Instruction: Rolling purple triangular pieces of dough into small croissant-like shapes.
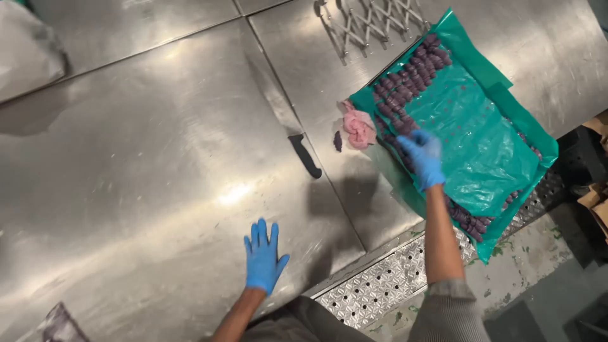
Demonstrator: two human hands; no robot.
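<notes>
Your left hand [263, 255], blue-gloved, lies flat and spread on the steel table [145, 164] near its front edge, holding nothing; your right hand [423, 158], also gloved, reaches over the table's right edge onto the green-lined tray [487, 145], fingers blurred among the purple pieces [405, 85], grip impossible to tell; the hands are well apart; a black-handled knife [288, 123] lies mid-table; a pink lump [358, 128] sits just beside the tray's left edge; a folding lattice cutter [367, 22] rests at the far edge.
</notes>
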